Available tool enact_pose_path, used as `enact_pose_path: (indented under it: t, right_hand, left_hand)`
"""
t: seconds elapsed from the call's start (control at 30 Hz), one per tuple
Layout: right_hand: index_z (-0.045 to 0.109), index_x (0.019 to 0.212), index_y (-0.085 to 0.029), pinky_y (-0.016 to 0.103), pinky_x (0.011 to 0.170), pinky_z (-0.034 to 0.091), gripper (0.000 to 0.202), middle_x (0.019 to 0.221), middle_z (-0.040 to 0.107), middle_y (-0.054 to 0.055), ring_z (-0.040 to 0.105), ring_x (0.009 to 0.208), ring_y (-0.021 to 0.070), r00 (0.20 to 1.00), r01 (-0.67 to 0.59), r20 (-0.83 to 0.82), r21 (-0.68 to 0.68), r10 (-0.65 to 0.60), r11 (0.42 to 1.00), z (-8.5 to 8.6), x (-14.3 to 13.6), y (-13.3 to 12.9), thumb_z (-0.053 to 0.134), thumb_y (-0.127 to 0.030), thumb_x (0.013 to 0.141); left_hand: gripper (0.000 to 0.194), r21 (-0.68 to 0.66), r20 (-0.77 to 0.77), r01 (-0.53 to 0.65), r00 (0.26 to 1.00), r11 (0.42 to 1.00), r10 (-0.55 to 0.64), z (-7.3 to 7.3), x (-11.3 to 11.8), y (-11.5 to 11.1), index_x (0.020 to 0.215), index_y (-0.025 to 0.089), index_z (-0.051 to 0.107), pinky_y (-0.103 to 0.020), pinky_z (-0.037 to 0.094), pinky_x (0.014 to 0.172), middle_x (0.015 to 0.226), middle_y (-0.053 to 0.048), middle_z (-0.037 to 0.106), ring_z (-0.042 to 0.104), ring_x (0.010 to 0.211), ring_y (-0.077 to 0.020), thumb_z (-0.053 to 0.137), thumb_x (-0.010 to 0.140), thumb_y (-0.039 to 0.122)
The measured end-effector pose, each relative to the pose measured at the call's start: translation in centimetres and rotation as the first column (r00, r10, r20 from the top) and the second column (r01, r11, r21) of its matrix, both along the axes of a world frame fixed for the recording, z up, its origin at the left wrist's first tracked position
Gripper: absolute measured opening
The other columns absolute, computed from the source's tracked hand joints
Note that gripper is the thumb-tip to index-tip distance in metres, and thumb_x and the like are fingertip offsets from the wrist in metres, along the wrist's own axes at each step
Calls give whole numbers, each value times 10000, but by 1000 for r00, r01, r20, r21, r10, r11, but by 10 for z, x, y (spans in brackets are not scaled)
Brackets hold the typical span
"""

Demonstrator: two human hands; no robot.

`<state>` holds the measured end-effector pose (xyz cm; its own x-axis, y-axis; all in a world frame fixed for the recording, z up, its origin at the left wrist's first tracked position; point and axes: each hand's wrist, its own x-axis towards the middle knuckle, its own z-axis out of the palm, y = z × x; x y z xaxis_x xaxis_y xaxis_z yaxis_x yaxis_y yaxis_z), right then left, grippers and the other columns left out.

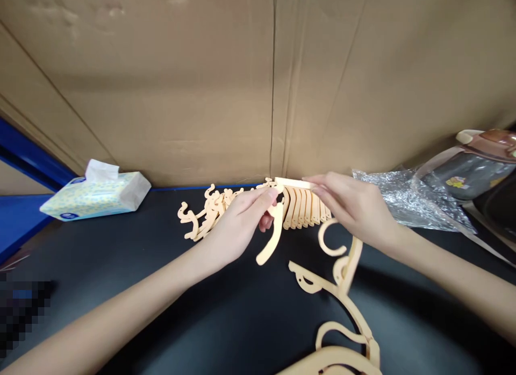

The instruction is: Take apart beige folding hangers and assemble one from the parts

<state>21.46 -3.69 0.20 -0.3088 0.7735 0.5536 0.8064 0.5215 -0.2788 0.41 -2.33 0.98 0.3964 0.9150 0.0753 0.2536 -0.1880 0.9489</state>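
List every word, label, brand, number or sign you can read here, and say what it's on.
No text can be read.
Tissue pack: dark blue marks, too small and blurred to read.
Bottle: a yellow sticker, with no words that can be made out.
Held hanger piece: no lettering visible.

Bottle (pixel 478 176), three o'clock: cut by right edge. Hanger (pixel 318 360), five: cut by bottom edge. Patch (pixel 24 310), eight: pixelated. Left hand (pixel 242 224) hides part of pile (pixel 215 207).
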Motion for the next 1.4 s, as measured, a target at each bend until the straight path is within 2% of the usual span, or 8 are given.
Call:
enact_pose_path:
  t: [0.3, 0.4, 0.6, 0.87, 1.0, 1.1, 1.2, 1.4]
  right_hand:
    - [543, 868, -131, 289, 428, 193, 266, 475, 507, -7, 413, 382, 126, 818, -99, 572, 241, -59, 966, -7, -12, 6, 294, -181, 948]
    - [481, 810, -163, 260, 420, 251, 291, 457, 497, -24, 422, 372, 115, 931, -123, 327, -134, 161, 983, -7, -19, 8, 246, -244, 962]
    - [463, 761, -190, 236, 522, 414, 315, 451, 511, -44, 501, 446, 101, 896, -398, -399, -528, 194, 750, -3, -25, 19, 270, -339, 960]
    - [528, 899, -178, 201, 354, 275, 117, 576, 569, -21, 392, 399, 68, 461, -446, -868, -407, -186, 797, 4, 6, 51, 433, -214, 841]
    - [433, 1052, -227, 198, 396, 364, 300, 687, 645, -27, 451, 443, 80, 378, -460, -912, -337, -163, 822, 9, 2, 44, 479, -137, 770]
    - [434, 990, -244, 230, 520, 477, 270, 747, 672, -31, 538, 524, 88, 358, -437, -923, -300, -142, 848, 9, -1, 39, 513, -145, 752]
    - [424, 807, -231, 276, 694, 524, 197, 899, 691, -6, 633, 702, 108, 386, -400, -919, -247, -83, 882, 6, 0, 38, 601, -183, 734]
    - [532, 806, -205, 290, 681, 498, 267, 783, 673, 1, 636, 714, 145, 821, -241, -567, -235, 69, 942, 1, 9, 42, 737, -310, 671]
  left_hand:
    - [361, 141, -235, 138, 966, 980, -103, -2, 1, -14, 685, 196, 345, -220, 342, 534, 597, 44, 370, 378, 534, -105, 264, 957, 419]
    - [333, 254, -441, 116, 898, 960, 8, 0, 1, -15, 730, 203, 358, -255, 351, 582, 641, 26, 434, 435, 578, -136, 214, 967, 386]
    - [323, 350, -675, 99, 716, 932, 177, 16, -5, -11, 765, 204, 402, -265, 291, 552, 612, 8, 486, 482, 557, -169, 182, 963, 335]
    - [423, 252, -767, 43, 618, 967, 172, 16, -51, 39, 642, 194, 465, -261, 282, 524, 596, -5, 530, 504, 563, -172, 308, 887, 500]
    - [470, 357, -812, -118, 451, 927, 370, 5, -61, 58, 1061, 152, 543, -311, 374, 594, 766, -80, 638, 594, 720, -274, 425, 827, 543]
    - [609, 422, -638, -179, 638, 889, 431, 0, -53, 51, 1237, 138, 465, -377, 433, 753, 1014, -126, 645, 596, 917, -310, 399, 837, 593]
    - [579, -79, -293, 73, 952, 994, -93, 3, -36, 35, 998, 166, 651, -332, 464, 815, 1035, -95, 667, 606, 958, -256, 318, 866, 621]
    - [238, -415, 300, 222, 949, 882, -97, 14, -14, 10, 1004, 155, 650, -238, 496, 777, 1054, -82, 658, 624, 921, -180, 650, 773, 214]
